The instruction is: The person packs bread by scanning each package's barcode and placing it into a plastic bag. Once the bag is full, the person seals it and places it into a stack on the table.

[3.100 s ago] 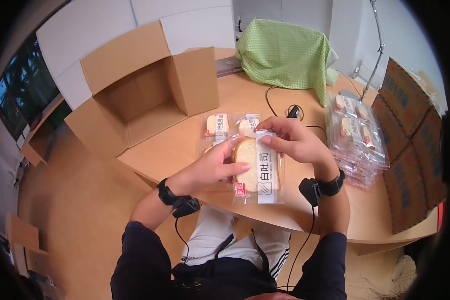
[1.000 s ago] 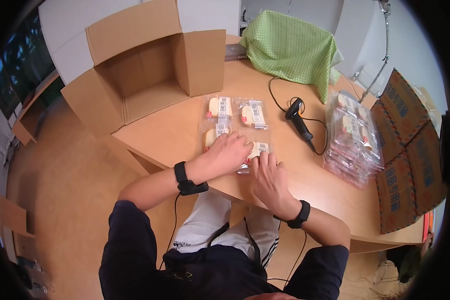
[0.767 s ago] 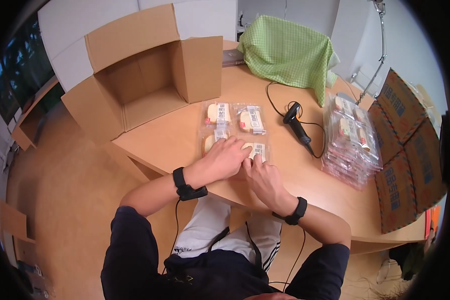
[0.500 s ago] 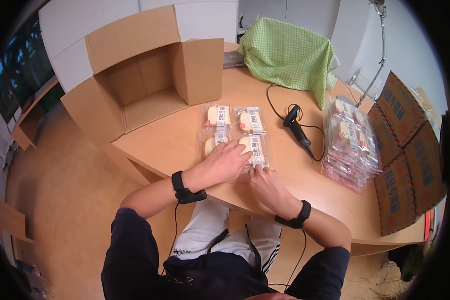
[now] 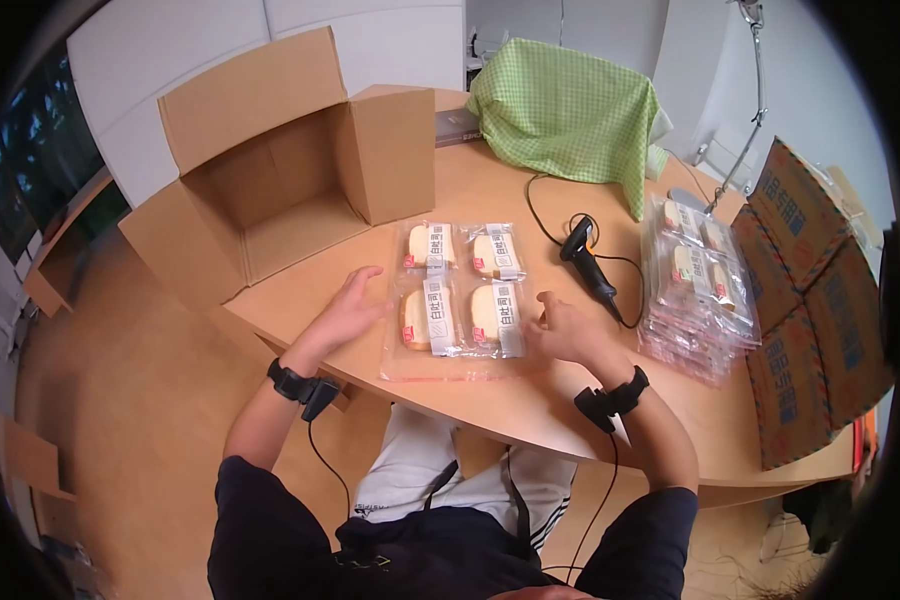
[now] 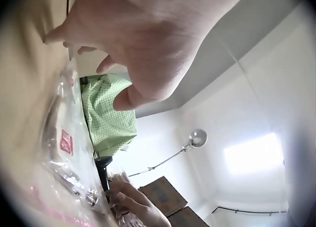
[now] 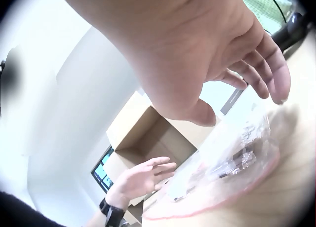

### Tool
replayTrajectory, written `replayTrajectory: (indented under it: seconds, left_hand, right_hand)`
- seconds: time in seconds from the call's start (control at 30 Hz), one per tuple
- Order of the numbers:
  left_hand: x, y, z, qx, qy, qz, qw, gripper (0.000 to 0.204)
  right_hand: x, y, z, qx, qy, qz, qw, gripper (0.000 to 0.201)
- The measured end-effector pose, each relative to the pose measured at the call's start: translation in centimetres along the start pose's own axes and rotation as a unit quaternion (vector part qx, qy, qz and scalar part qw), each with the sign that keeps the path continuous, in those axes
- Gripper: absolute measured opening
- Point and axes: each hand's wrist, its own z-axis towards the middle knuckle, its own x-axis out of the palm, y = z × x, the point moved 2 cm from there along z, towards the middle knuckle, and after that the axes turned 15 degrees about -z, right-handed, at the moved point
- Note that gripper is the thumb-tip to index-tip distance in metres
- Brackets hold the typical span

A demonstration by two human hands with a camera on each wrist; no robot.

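Note:
Several wrapped toast slices lie flat in two rows on the table; the front-left pack (image 5: 427, 318) and front-right pack (image 5: 494, 315) sit nearest the body, with the back-left pack (image 5: 429, 246) and back-right pack (image 5: 495, 252) behind. Around and beneath them spreads a clear plastic bag (image 5: 400, 368), its pink edge showing in the right wrist view. My left hand (image 5: 350, 312) is just left of the packs, fingers loosely spread, holding nothing. On the other side my right hand (image 5: 570, 328) has relaxed, bent fingers close to the front-right pack, and nothing is in its grasp.
An open cardboard box (image 5: 290, 190) lies on its side at back left. A black barcode scanner (image 5: 590, 265) with a cable is right of the packs. Further right stand stacked bagged toast packs (image 5: 695, 290) and a brown printed carton (image 5: 810, 310). Green checked cloth (image 5: 570, 110) is behind.
Both hands first held one toast pack up, then set it down front right and touched it there. Now they have drawn apart to either side, leaving all the front packs uncovered.

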Motion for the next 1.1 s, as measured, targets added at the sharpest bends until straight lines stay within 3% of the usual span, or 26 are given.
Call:
replayTrajectory:
  seconds: [0.03,0.1,0.4,0.7,0.83,0.9,0.93,1.0,1.1]
  left_hand:
    - [0.0,0.1,0.1,-0.002,0.001,0.001,1.000,0.067]
    - [0.5,0.1,0.4,-0.019,0.027,0.088,0.996,0.073]
    - [1.4,0.6,4.7,0.037,0.173,0.194,0.965,0.079]
    - [3.3,0.6,7.0,0.113,0.208,0.170,0.957,0.071]
    - [3.6,0.2,7.3,0.125,0.199,0.168,0.957,0.070]
    - [3.4,-1.0,7.2,0.117,0.198,0.195,0.953,0.070]
    - [3.2,-1.5,7.6,0.115,0.202,0.193,0.953,0.070]
    - [2.3,-1.9,8.9,0.064,0.204,0.172,0.962,0.071]
    - [1.6,-0.6,11.4,0.070,0.142,0.177,0.971,0.068]
  right_hand:
    - [0.3,0.0,0.2,0.004,0.061,0.061,0.996,0.062]
    - [1.0,0.3,0.4,-0.003,0.059,0.074,0.996,0.065]
    - [2.8,0.0,-0.5,-0.045,0.064,0.120,0.990,0.061]
    - [0.6,0.8,-3.9,-0.061,0.107,0.182,0.976,0.070]
    - [1.1,-1.1,-3.4,0.001,0.066,0.196,0.978,0.055]
    - [1.9,-2.3,-3.2,0.034,0.055,0.301,0.952,0.036]
    - [2.0,-2.9,-3.2,0.038,0.057,0.302,0.951,0.036]
    - [1.6,-3.0,-3.4,0.084,0.119,0.569,0.809,0.028]
    - [1.3,-3.7,-3.3,0.094,0.127,0.549,0.821,0.020]
